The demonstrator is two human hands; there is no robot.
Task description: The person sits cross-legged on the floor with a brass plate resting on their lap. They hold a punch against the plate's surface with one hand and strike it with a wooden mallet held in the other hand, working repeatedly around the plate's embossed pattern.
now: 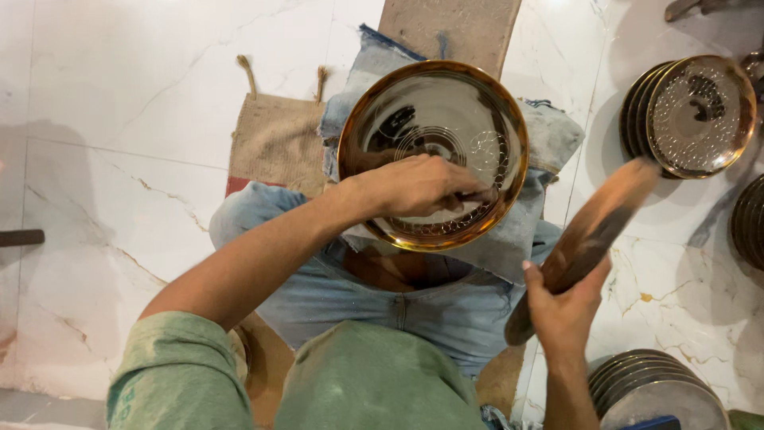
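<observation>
A shiny round brass plate [434, 119] with a punched dot pattern rests on a denim cloth [549, 135] over my lap. My left hand [418, 187] lies on the plate's near part, fingers closed on a thin dark tool whose tip touches the metal. My right hand [565, 306] grips the lower end of a brown wooden mallet [593, 231], which is raised and blurred to the right of the plate, apart from it.
A patterned brass plate [700, 111] leans on a stack at the upper right. More stacked metal plates [649, 382] sit at the lower right and right edge. A burlap mat [274, 139] and a board [450, 28] lie on the white marble floor.
</observation>
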